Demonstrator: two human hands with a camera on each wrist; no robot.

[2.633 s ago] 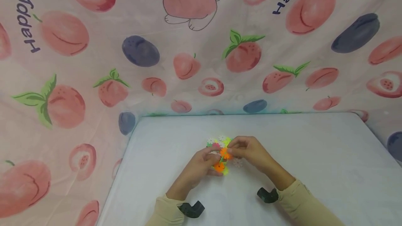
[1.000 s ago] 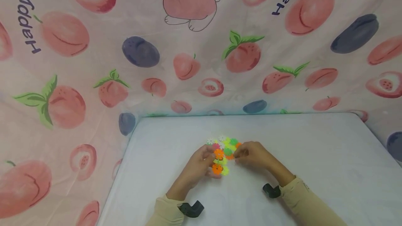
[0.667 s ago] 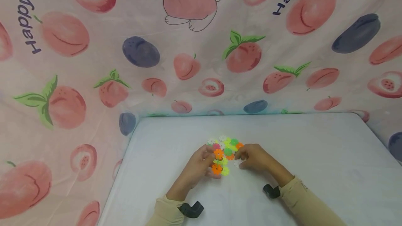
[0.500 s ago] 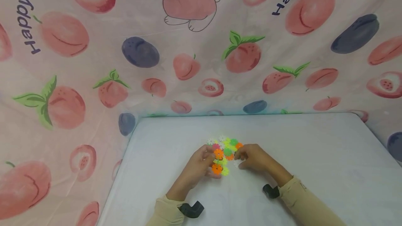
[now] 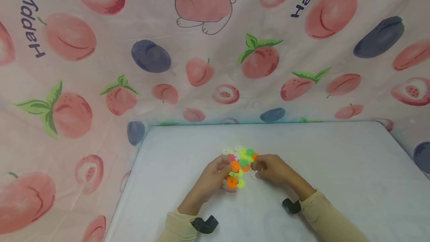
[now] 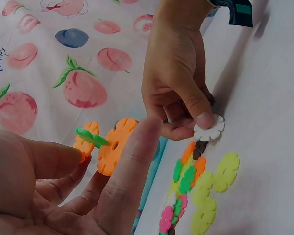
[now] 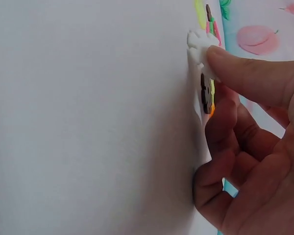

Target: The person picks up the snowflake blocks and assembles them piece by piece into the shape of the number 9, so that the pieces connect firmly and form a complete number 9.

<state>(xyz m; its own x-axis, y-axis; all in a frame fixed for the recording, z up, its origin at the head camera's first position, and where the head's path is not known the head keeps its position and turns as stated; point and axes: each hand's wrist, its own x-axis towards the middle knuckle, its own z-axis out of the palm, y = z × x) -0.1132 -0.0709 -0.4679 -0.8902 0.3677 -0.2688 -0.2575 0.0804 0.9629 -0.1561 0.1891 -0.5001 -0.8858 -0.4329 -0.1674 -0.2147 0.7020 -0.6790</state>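
My left hand (image 5: 211,176) pinches a joined piece made of two orange flower-shaped interlocking discs (image 6: 116,147) linked by a green disc (image 6: 90,137). Thumb and fingers hold it above the table. My right hand (image 5: 273,168) is beside the pile, its thumb and curled fingers pinching a white flower-shaped disc (image 7: 198,45). In the left wrist view, the white disc (image 6: 210,129) is tilted under the thumb, beside a dark brown disc (image 6: 200,148). Part of the white disc is hidden by the thumb.
Several loose discs, including green (image 5: 250,152), pink (image 5: 231,157) and yellow (image 6: 228,171) ones, lie in a small pile on the white table (image 5: 319,152). Behind the table hangs a fruit-printed cloth (image 5: 215,59). Each sleeve cuff has a black wrist mount (image 5: 291,206).
My right hand has left the orange piece, moved right and down to the table, and now pinches the white disc. My left hand has kept its hold, with the piece slightly turned.
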